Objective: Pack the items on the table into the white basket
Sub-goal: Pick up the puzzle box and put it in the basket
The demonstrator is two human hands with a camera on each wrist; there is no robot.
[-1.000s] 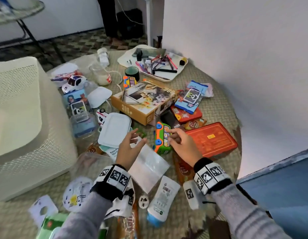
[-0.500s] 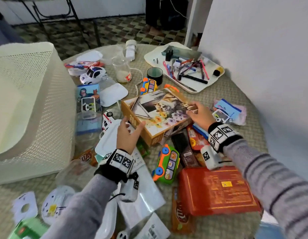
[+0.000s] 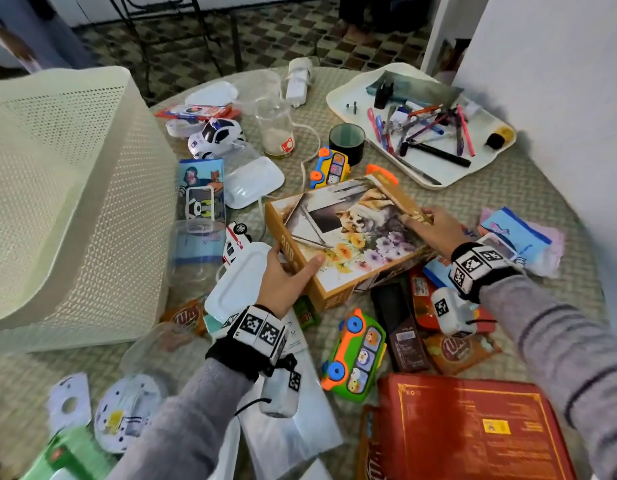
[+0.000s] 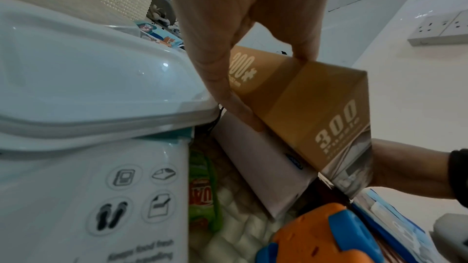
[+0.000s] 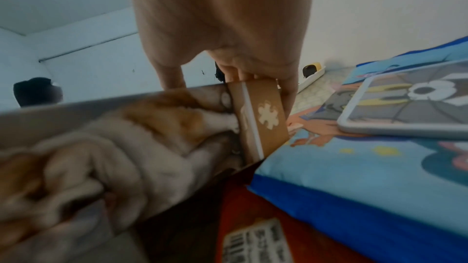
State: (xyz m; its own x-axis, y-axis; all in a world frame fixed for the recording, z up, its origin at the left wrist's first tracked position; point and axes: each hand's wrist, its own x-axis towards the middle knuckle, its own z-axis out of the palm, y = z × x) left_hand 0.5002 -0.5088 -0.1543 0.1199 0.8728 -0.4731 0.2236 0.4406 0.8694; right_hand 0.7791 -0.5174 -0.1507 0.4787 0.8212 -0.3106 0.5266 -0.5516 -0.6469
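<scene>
left hand (image 3: 283, 282): grips puzzle box (image 3: 348, 237) near-left corner, thumb on lid
right hand (image 3: 431, 226): grips box's far-right edge
puzzle box: mid-table, tilted amid clutter
white basket (image 3: 75, 209): left, just beside clutter

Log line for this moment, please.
step: grasping | left hand: grips puzzle box near corner | right hand: grips far end | white basket: left of box

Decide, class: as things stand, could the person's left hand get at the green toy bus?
Probably not right now: the left hand grips a corner of the puzzle box, which the right hand also holds. The green toy bus lies uncovered nearby, so a freed hand likely could.
</scene>
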